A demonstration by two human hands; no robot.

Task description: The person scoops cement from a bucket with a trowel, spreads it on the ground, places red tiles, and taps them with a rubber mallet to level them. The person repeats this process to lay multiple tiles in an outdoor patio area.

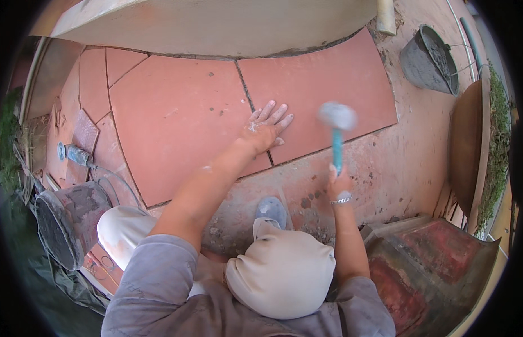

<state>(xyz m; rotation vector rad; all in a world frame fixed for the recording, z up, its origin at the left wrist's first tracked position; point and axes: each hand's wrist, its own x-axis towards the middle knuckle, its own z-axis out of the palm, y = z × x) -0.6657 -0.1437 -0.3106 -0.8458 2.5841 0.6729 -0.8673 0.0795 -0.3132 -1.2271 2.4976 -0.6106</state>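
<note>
Two large pink tiles lie side by side, the left tile (166, 118) and the right tile (345, 73), split by a dark gap. My left hand (267, 126), dusty at the knuckles, rests palm down across that gap with fingers spread. My right hand (340, 185) grips the teal handle of a mallet (337, 145); its pale grey head is blurred above the right tile, and I cannot tell whether it touches the surface. My bent knee and a grey-blue shoe (271, 210) are below the tiles.
Cut tile pieces (87, 132), a corded power tool (80, 156) and a mortar-stained bucket (67, 230) lie left. A pale curved ledge (216, 25) borders the tiles' far side. At right are another bucket (427, 59), a planter (466, 151) and a large stained tray (413, 264).
</note>
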